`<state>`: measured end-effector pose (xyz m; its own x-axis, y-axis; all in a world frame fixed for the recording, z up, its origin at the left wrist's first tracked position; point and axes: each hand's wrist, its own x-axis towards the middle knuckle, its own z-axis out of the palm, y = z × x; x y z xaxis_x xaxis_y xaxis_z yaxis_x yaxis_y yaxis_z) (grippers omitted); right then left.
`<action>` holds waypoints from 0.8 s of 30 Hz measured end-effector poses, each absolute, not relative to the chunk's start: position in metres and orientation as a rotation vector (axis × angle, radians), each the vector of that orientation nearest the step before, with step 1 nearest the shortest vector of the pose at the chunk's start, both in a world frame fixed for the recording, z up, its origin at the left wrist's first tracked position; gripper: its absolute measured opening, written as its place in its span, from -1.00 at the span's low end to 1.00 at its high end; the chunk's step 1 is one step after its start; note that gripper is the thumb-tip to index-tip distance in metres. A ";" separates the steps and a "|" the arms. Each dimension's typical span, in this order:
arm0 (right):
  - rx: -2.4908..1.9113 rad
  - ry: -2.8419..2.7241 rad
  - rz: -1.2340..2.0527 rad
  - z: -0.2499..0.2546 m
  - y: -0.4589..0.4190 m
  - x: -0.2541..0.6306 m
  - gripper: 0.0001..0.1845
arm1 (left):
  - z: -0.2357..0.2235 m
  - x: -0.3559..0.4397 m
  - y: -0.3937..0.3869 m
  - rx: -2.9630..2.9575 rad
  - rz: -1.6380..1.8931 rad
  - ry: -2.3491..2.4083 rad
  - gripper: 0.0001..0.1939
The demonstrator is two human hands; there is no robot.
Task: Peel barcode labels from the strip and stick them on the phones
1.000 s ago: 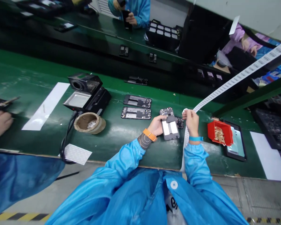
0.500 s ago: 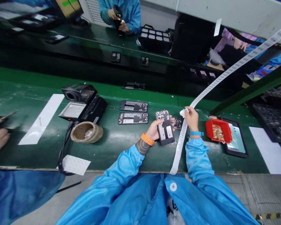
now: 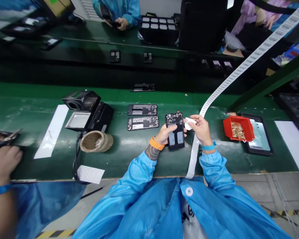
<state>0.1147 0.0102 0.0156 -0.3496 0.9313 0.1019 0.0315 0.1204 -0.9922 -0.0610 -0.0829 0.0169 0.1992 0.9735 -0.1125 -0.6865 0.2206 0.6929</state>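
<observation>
My left hand (image 3: 163, 135) is wrapped round an opened phone body (image 3: 174, 120), its thumb lying across the front. Circuit parts show at the top end of that body, and two light grey panels lie lower down. Just to its right, my right hand (image 3: 202, 130) pinches a small crumpled white piece (image 3: 189, 123), paper or cloth, close to the phone's edge. A long strip of printed labels (image 3: 223, 85) runs down behind and under my right hand to the table's front edge. Two more opened phone bodies (image 3: 143, 123) lie left of my hands.
Left stand a black soldering-type device (image 3: 86, 111), a brown round pot (image 3: 96, 141) and a white sheet (image 3: 91, 174). A red bin (image 3: 239, 128) and a tray (image 3: 260, 137) with a phone sit right. A co-worker's hand (image 3: 6, 159) is far left; another person (image 3: 129, 13) stands across.
My right hand has brought the white piece leftward and down, from beside the label strip to the phone's edge. The phone has tilted slightly in my left hand. The whole view has shifted.
</observation>
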 end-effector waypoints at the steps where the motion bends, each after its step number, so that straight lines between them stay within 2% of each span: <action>1: -0.978 -1.564 1.325 0.016 0.009 0.115 -0.62 | 0.018 -0.062 -0.083 0.569 1.257 0.610 -0.23; 3: -1.018 -1.594 1.218 0.018 0.007 0.115 -0.64 | 0.018 -0.062 -0.084 0.571 1.250 0.607 -0.21; 7: -1.074 -1.694 1.023 0.020 0.003 0.117 -0.56 | 0.018 -0.062 -0.087 0.587 1.212 0.590 -0.20; 12: -0.951 -1.669 1.147 0.019 0.004 0.119 -0.68 | 0.022 -0.061 -0.089 0.614 1.226 0.614 -0.22; 16: -0.893 -1.618 1.236 0.019 0.004 0.118 -0.67 | 0.022 -0.062 -0.088 0.617 1.259 0.632 -0.24; 24: -1.018 -1.629 1.021 0.021 0.004 0.121 -0.67 | 0.021 -0.063 -0.088 0.629 1.209 0.599 -0.24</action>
